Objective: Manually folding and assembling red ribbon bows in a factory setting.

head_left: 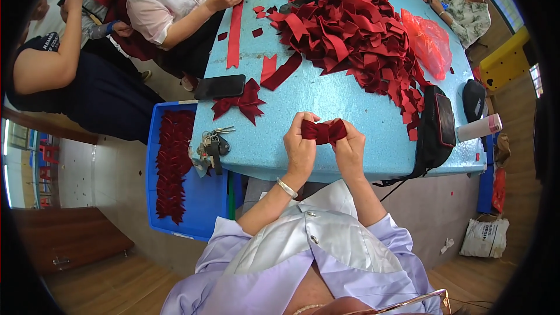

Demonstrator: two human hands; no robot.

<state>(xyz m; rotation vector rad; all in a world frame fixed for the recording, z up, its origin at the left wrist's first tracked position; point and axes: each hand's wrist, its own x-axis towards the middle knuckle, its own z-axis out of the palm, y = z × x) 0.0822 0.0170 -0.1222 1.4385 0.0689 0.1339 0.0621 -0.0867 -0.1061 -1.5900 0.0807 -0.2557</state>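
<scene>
Between my hands, above the near edge of the blue table (pixel 274 154), is a dark red velvet bow (pixel 322 132). My left hand (pixel 301 143) pinches its left loop, and my right hand (pixel 350 144) grips the right loop. The bow's tails do not show; my hands may hide them. A finished-looking red bow (pixel 240 102) lies on the table to the left, partly beside a black phone (pixel 220 87). Beyond it rests a short piece of red ribbon (pixel 282 73) with a notched end.
A large heap of red ribbon pieces (pixel 356 35) covers the far middle. A blue crate (pixel 201 213) holding rows of bows stands at left. Keys (pixel 212 147) lie at the table's left corner. At right are a black bag (pixel 436 125) and a pale bottle (pixel 479 128). Other people sit around.
</scene>
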